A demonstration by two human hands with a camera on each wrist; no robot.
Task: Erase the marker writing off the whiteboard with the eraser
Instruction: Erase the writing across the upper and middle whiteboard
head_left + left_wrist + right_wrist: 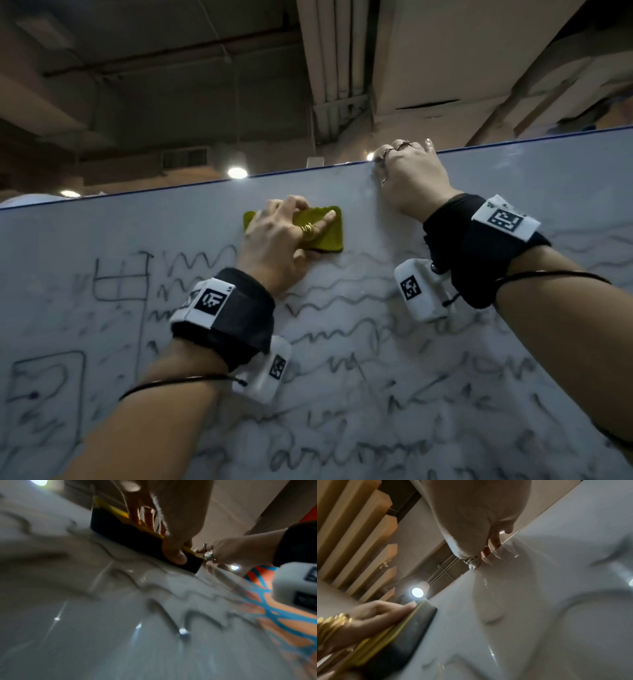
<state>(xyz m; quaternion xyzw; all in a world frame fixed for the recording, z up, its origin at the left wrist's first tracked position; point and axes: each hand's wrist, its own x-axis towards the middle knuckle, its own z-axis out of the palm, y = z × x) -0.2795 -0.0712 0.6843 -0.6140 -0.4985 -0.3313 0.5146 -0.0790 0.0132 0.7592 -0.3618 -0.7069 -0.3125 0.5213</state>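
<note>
The whiteboard (513, 359) is covered with wavy black marker lines (342, 301), and a strip along its top is wiped pale. My left hand (281, 236) grips the yellow eraser (330, 236) and presses its dark felt (130, 536) flat on the board just above the top line of writing. The thumb (176, 555) sits on the eraser's lower edge and the fingers (373, 615) lie over its back. My right hand (407, 174) is up and to the right, its fingers curled over the board's top edge (513, 140).
Box sketches (120, 281) sit at the board's left. Ceiling beams and round lamps (237, 172) show beyond the top edge. An orange and blue patterned cloth (278, 626) appears low on the right in the left wrist view.
</note>
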